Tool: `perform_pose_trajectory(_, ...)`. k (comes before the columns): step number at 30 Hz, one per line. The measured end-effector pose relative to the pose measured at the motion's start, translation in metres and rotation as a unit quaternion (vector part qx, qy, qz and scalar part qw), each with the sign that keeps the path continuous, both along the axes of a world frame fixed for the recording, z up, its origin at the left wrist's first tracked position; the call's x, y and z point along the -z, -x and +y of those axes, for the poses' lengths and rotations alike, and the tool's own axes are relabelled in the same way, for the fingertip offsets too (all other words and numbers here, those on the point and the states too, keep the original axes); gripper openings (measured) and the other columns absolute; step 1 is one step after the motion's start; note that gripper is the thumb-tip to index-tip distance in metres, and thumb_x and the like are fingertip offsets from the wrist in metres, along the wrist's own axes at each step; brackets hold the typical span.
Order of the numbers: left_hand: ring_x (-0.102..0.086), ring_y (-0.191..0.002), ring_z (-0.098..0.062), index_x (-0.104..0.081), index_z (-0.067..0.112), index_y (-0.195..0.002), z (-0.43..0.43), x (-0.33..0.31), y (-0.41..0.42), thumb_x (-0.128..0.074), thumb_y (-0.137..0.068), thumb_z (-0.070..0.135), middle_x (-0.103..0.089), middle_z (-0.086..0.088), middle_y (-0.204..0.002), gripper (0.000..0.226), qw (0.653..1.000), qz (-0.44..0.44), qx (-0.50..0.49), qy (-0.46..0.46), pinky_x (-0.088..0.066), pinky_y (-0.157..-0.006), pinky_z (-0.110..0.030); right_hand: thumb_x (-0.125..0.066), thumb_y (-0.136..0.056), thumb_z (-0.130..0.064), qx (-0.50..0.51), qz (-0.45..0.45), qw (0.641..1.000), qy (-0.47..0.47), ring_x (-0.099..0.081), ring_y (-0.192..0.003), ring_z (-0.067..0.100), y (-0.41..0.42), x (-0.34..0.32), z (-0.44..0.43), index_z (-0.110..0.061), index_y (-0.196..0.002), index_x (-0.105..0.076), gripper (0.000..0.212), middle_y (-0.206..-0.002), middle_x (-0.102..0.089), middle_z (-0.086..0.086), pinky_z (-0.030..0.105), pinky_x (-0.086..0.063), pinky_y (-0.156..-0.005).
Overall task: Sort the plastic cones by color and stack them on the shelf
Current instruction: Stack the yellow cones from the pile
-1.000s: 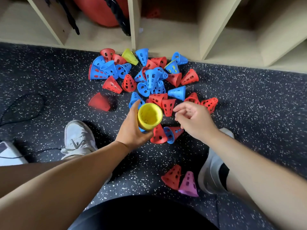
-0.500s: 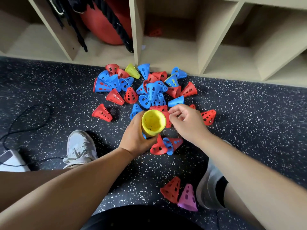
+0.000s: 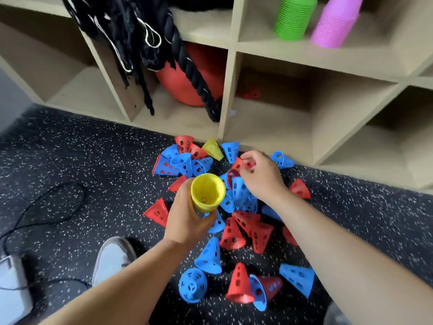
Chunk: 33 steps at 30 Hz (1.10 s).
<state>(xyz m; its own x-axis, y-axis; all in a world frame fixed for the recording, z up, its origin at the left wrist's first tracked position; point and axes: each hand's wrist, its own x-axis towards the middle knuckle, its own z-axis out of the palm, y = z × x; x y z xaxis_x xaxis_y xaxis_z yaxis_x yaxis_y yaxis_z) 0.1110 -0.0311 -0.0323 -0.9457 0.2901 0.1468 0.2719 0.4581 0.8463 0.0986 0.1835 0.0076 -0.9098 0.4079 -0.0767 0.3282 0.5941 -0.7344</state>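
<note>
- Speckled dark floor (image 3: 70, 160) is seen in front of a wooden shelf (image 3: 228, 90).
- Yellow stack (image 3: 207, 192) is gripped in the left hand (image 3: 187, 221), fingers wrapped round it, open end towards the camera, above the pile (image 3: 243, 228).
- Pile of red and blue cones is spread on the floor at the shelf's foot.
- Red cone (image 3: 236, 167) at the pile's far side is pinched by the right hand (image 3: 262, 177), fingers curled on it.
- Yellow cone (image 3: 213, 148) is lying by the shelf edge.
- Green stack (image 3: 294, 18) and pink stack (image 3: 335, 24) are stood side by side in an upper compartment.
</note>
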Motion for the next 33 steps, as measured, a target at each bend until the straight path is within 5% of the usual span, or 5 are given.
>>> perform_pose_trajectory(6, -0.056, -0.109, -0.008, -0.044, 0.037, -0.125, 0.012, 0.014, 0.05, -0.087, -0.068, 0.029, -0.055, 0.012, -0.118, 0.072, 0.999, -0.028, -0.022, -0.02, -0.046, -0.089, -0.025, -0.059, -0.091, -0.011, -0.074, -0.012, 0.996, -0.043, -0.063, -0.1, 0.017, 0.101, 0.022, 0.004, -0.023, -0.121, -0.062, 0.033, -0.123, -0.062, -0.006, 0.027, -0.047, -0.084)
perform_pose_trajectory(15, -0.054, -0.112, 0.002, -0.037, 0.048, -0.126, 0.009, 0.037, 0.078, -0.087, -0.068, 0.024, -0.055, 0.017, -0.121, 0.08, 0.999, -0.04, -0.018, -0.006, -0.038, -0.09, -0.006, -0.05, -0.087, 0.011, -0.263, -0.112, 0.942, -0.177, -0.055, -0.123, 0.03, 0.195, 0.076, -0.013, -0.022, -0.141, -0.05, 0.063, -0.143, -0.052, 0.004, 0.037, -0.049, -0.098)
perform_pose_trajectory(20, -0.054, -0.114, 0.0, -0.034, 0.056, -0.125, 0.002, 0.038, 0.084, -0.086, -0.069, 0.025, -0.055, 0.017, -0.122, 0.083, 0.999, -0.039, -0.036, -0.005, -0.037, -0.092, -0.008, -0.048, -0.088, 0.014, -0.254, -0.105, 0.939, -0.208, -0.058, -0.106, 0.038, 0.193, 0.096, -0.013, -0.008, -0.124, -0.066, 0.045, -0.121, -0.057, 0.015, 0.038, -0.051, -0.085)
perform_pose_trajectory(27, -0.055, -0.111, -0.001, -0.035, 0.057, -0.12, 0.0, 0.025, 0.076, -0.082, -0.068, 0.035, -0.055, 0.02, -0.12, 0.073, 0.998, -0.046, -0.036, -0.019, -0.037, -0.089, -0.006, -0.067, -0.092, -0.016, -0.046, 0.017, 0.996, -0.071, -0.066, -0.095, 0.022, 0.146, 0.05, -0.011, -0.014, -0.102, -0.075, 0.013, -0.106, -0.069, 0.0, 0.027, -0.048, -0.083)
perform_pose_trajectory(33, -0.055, -0.109, -0.006, -0.036, 0.051, -0.119, 0.0, 0.011, 0.058, -0.085, -0.07, 0.031, -0.056, 0.017, -0.119, 0.073, 0.997, -0.053, -0.047, -0.026, -0.042, -0.087, -0.016, -0.076, -0.088, -0.024, 0.008, 0.116, 0.985, 0.131, -0.064, -0.06, 0.001, 0.079, -0.039, -0.018, -0.031, -0.09, -0.073, 0.009, -0.071, -0.073, -0.01, 0.023, -0.051, -0.063)
